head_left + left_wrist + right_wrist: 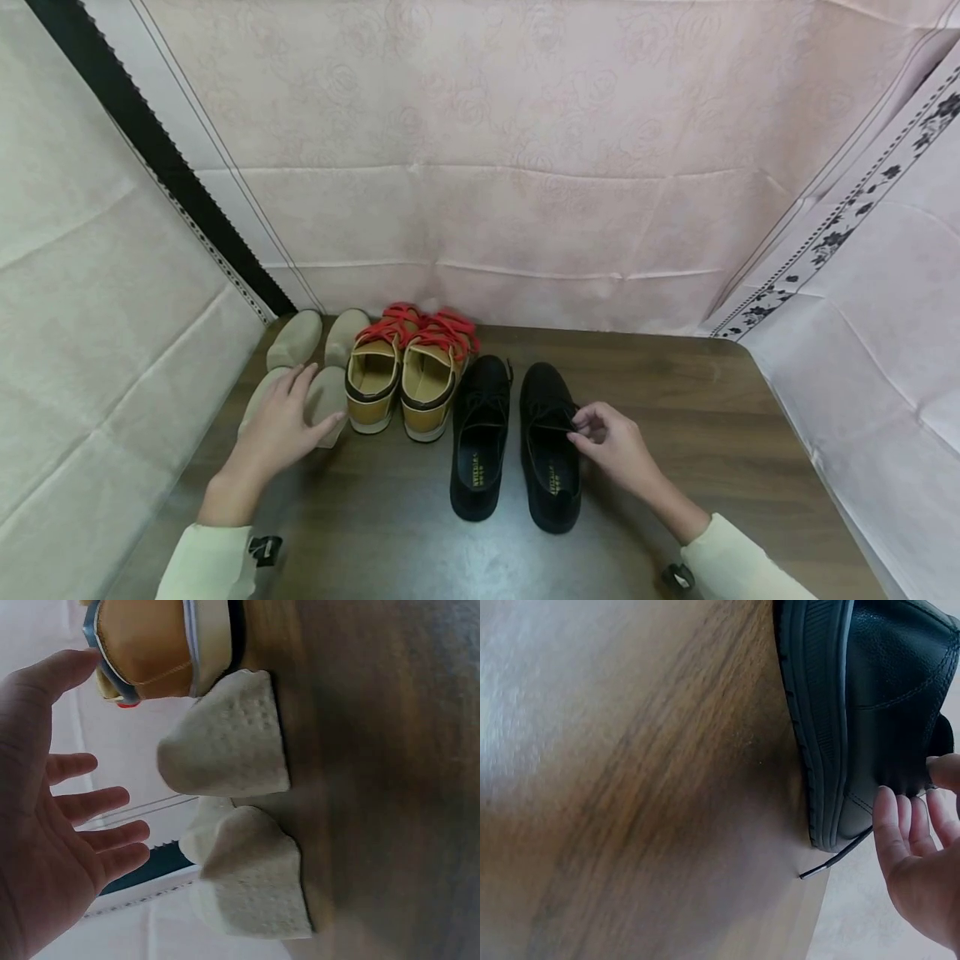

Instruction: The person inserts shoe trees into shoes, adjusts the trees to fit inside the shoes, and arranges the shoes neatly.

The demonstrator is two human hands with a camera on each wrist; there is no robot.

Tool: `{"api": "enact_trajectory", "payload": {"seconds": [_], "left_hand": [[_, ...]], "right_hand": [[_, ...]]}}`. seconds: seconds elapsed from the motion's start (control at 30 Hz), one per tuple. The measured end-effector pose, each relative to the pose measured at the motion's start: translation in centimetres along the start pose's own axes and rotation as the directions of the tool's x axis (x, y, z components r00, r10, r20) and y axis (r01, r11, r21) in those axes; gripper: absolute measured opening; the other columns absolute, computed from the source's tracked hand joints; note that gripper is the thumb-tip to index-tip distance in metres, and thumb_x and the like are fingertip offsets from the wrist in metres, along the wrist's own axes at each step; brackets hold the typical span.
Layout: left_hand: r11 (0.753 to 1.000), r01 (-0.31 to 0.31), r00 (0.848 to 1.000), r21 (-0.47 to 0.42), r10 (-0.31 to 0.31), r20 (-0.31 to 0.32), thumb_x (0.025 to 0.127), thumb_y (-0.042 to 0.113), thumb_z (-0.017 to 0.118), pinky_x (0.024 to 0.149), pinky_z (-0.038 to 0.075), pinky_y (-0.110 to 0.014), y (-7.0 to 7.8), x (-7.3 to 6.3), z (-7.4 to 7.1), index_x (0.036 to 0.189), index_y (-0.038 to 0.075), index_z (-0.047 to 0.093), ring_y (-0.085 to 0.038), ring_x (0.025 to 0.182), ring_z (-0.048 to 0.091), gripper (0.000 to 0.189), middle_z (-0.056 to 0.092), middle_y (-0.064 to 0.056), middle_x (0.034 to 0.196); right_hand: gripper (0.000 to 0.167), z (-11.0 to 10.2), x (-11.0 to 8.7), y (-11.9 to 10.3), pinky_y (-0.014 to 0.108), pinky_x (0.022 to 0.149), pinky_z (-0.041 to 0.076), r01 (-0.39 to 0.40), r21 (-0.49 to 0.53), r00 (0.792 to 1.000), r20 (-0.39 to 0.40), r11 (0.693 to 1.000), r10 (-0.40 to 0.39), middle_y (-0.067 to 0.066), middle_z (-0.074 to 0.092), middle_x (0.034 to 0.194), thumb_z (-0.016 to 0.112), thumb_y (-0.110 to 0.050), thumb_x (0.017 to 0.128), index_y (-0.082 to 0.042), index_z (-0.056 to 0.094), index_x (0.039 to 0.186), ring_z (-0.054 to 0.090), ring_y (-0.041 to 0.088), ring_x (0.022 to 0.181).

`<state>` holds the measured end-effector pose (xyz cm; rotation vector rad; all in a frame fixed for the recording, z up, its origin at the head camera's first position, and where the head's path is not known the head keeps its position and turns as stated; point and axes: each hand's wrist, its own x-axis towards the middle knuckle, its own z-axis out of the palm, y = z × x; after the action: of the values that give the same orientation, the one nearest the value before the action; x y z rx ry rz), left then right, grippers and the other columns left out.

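A pair of black lace-up shoes stands on the wooden table: one black shoe [480,437] on the left, the other black shoe [551,450] on the right. My right hand [617,446] is at the right shoe's outer side, thumb and fingertips pinching its shoelace by the opening; the exact hold is partly hidden. In the right wrist view a loose lace end [829,864] hangs past the sole. My left hand [281,425] hovers over beige rounded pieces [327,396] with dimpled surfaces, fingers spread and holding nothing; their exact kind I cannot tell.
Tan shoes [427,387] with red laces stand between the beige pieces and the black pair. Pale patterned cloth [525,167] hangs behind the wooden table [660,375] and along both sides.
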<state>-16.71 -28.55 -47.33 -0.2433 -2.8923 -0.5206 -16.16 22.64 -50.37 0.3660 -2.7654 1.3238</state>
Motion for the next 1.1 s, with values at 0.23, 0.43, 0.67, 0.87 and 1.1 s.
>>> {"api": "enact_trajectory", "payload": {"seconds": [0.23, 0.43, 0.67, 0.87, 1.1], "left_hand": [[0.999, 0.033, 0.999, -0.038, -0.034, -0.026, 0.085, 0.035, 0.081, 0.101, 0.041, -0.071, -0.4, 0.0, 0.4, 0.141, -0.010, 0.048, -0.058, 0.123, 0.049, 0.079, 0.051, -0.038, 0.135], [0.989, 0.119, 0.993, -0.082, -0.121, -0.010, 0.083, 0.034, 0.083, 0.094, 0.045, -0.067, -0.8, -0.1, 1.0, 0.134, -0.009, 0.051, -0.052, 0.119, 0.050, 0.074, 0.053, -0.035, 0.127], [0.972, 0.212, 0.977, -0.099, -0.211, 0.022, 0.085, 0.034, 0.083, 0.091, 0.047, -0.066, -1.0, -0.7, 1.8, 0.132, -0.010, 0.051, -0.052, 0.114, 0.051, 0.072, 0.050, -0.035, 0.124], [0.969, 0.227, 0.974, -0.092, -0.228, 0.007, 0.085, 0.029, 0.082, 0.085, 0.049, -0.063, -1.2, -1.3, 2.7, 0.121, -0.011, 0.054, -0.051, 0.103, 0.056, 0.060, 0.052, -0.035, 0.115], [0.956, 0.272, 0.962, -0.105, -0.274, 0.000, 0.086, 0.024, 0.082, 0.085, 0.049, -0.063, -0.9, -1.6, 3.1, 0.124, -0.011, 0.055, -0.052, 0.102, 0.056, 0.058, 0.051, -0.036, 0.114]], "right_hand": [[0.019, -0.1, 0.0, 0.1, 0.023, 0.083, 0.059, -0.025, 0.014, 1.000, -0.002, 1.000, 0.025, -0.002, 0.069, 0.100, 0.080, -0.012, 0.091, -0.018, 0.066, 0.103, 0.068, 0.012, 0.091], [0.018, 0.0, -0.1, 0.2, 0.026, 0.084, 0.060, -0.041, 0.025, 0.999, -0.013, 0.999, 0.041, -0.002, 0.069, 0.100, 0.080, -0.012, 0.091, -0.018, 0.067, 0.101, 0.068, 0.013, 0.092], [0.017, 0.2, -0.2, 0.1, 0.025, 0.084, 0.060, -0.057, 0.064, 0.998, -0.022, 0.996, 0.058, -0.001, 0.069, 0.100, 0.080, -0.011, 0.090, -0.017, 0.068, 0.100, 0.068, 0.015, 0.093], [0.016, 0.4, -0.4, 0.1, 0.027, 0.086, 0.060, -0.081, 0.059, 0.996, -0.023, 0.995, 0.083, -0.001, 0.069, 0.100, 0.081, -0.012, 0.090, -0.017, 0.069, 0.099, 0.067, 0.014, 0.092], [0.016, 0.4, -0.4, 0.2, 0.032, 0.088, 0.060, -0.074, 0.042, 0.997, -0.029, 0.996, 0.076, -0.003, 0.069, 0.099, 0.081, -0.013, 0.090, -0.018, 0.069, 0.099, 0.067, 0.013, 0.092]]}}
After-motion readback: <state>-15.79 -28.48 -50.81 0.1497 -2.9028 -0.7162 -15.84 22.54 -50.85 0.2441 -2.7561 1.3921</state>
